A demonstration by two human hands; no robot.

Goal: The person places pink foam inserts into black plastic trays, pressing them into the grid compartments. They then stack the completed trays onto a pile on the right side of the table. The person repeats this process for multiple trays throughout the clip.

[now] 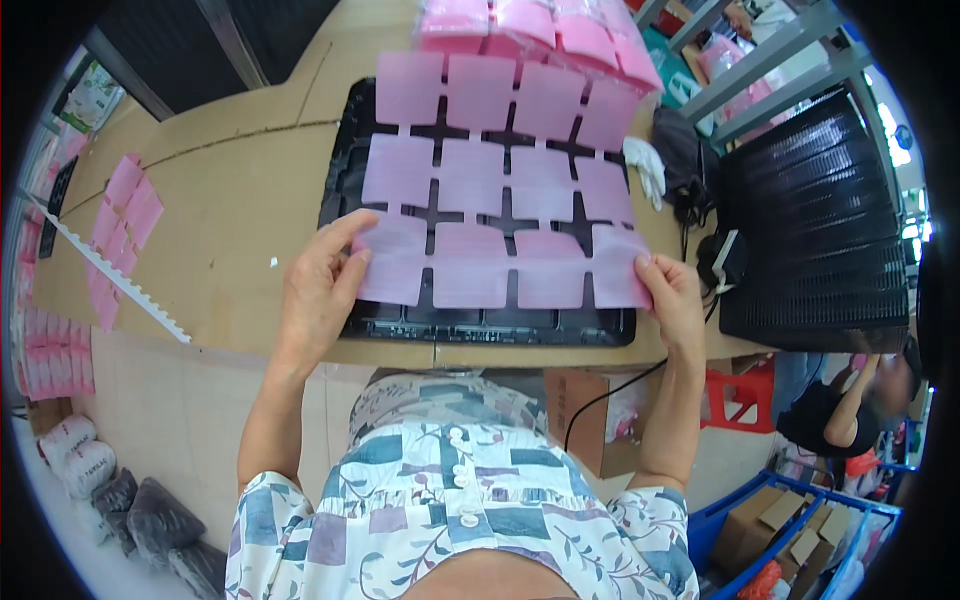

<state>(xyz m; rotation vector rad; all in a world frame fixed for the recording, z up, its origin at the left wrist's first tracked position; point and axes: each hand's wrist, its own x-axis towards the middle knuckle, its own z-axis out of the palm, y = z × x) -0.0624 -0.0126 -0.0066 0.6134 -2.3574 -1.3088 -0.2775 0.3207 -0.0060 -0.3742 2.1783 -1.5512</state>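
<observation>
A translucent pink sheet (471, 178), cut into rows of joined squares, is spread over a black plastic tray (480, 328) on the table. My left hand (325, 275) pinches the sheet's near left corner between thumb and fingers. At the near right corner, my right hand (672, 292) grips the edge the same way. The near row looks slightly raised and bowed between my hands. Through the gaps between squares the tray's dark compartments show. The sheet's far row reaches past the tray's back edge.
Plastic-wrapped pink sheets (540, 30) lie behind the tray. A white glove (645, 170) and a dark bag (685, 160) sit to its right, beside stacked black trays (815, 230). At left are another pink sheet (122, 235) and a white toothed strip (120, 280). A person (840, 415) is at far right.
</observation>
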